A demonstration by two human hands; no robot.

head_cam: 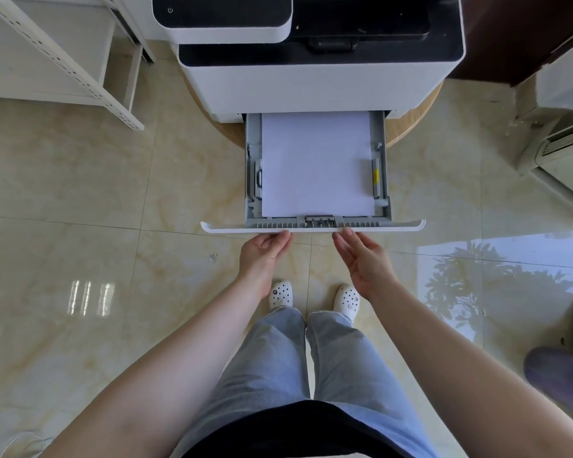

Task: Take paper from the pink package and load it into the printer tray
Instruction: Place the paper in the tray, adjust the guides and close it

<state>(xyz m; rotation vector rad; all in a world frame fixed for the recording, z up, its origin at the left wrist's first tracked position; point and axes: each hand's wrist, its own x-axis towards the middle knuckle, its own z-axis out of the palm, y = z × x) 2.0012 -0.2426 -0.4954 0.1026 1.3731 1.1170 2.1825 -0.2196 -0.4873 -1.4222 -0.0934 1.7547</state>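
The white and black printer (pixel 315 81) stands ahead on a round wooden base. Its grey paper tray (pixel 382 193) is pulled out toward me, and a white paper stack (pixel 316 163) lies flat inside between the guides. The tray's white front panel (pixel 232 229) runs across just beyond my fingers. My left hand (pixel 262 254) has its fingertips against the panel's lower edge, palm up. My right hand (pixel 364 259) is spread flat with its fingertips at the same edge. Neither hand holds anything. No pink package is in view.
A white metal shelf frame (pixel 67 61) stands at the left. A floor air-conditioner unit (pixel 566 143) is at the right, with dark furniture behind it. Another person's grey slipper (pixel 556 375) shows at the right edge. My white clogs (pixel 311 295) rest on glossy beige tiles.
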